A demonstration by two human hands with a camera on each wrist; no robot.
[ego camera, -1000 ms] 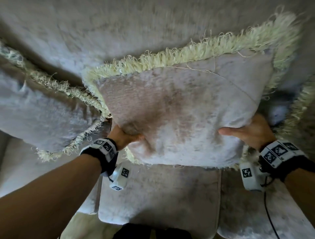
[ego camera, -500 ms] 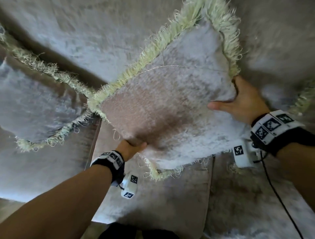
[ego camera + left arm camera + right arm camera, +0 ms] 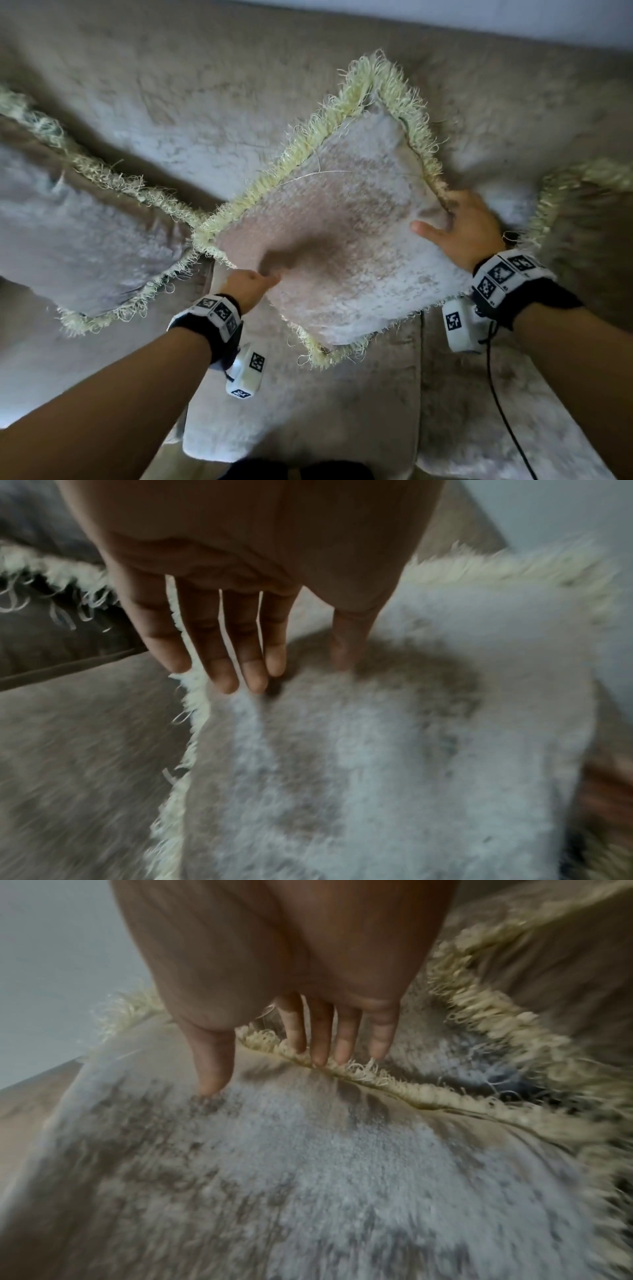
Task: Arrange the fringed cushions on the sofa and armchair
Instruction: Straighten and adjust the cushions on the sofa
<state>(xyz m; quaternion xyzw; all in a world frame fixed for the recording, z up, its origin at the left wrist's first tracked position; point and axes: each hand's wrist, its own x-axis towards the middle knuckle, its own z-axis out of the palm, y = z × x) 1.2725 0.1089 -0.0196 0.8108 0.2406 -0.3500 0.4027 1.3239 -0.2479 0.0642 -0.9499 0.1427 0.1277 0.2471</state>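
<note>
A grey-beige cushion with pale yellow fringe leans on the sofa backrest, turned so one corner points up. My left hand is at its lower left edge. The fingers are straight along the fringe and the thumb touches the cushion face beside a dent. My right hand lies on the right edge, with straight fingertips on the fringe and the thumb on the fabric. A second fringed cushion leans at the left. A third is at the right, blurred.
The sofa seat runs below the cushions, with a seam between two seat pads near the right. A black cable hangs from my right wrist over the seat. A pale wall shows above the backrest.
The middle cushion was lifted and turned from level onto one corner, then settled against the backrest. Both hands have loosened from gripping its sides to straight fingers touching its edges.
</note>
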